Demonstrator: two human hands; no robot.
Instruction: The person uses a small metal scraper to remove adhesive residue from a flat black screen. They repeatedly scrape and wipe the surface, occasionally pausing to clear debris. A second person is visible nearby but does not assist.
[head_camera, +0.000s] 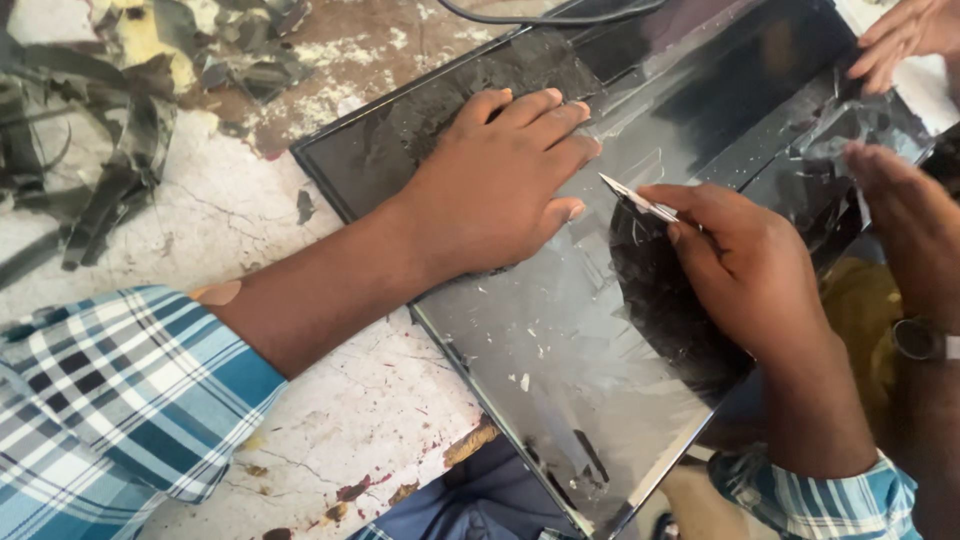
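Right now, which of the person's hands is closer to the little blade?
Right. The right hand pinches the thin blade in its fingertips; the left hand lies flat on the glossy panel, just beside the blade's tip.

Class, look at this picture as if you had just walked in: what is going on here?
A person in a blue checked shirt presses the left hand flat on a dark flat panel lying on a worn white table. The right hand holds a thin blade against the panel, where a clear film is lifting. Another person's hands touch the panel's far end. Dark torn strips lie to the left.
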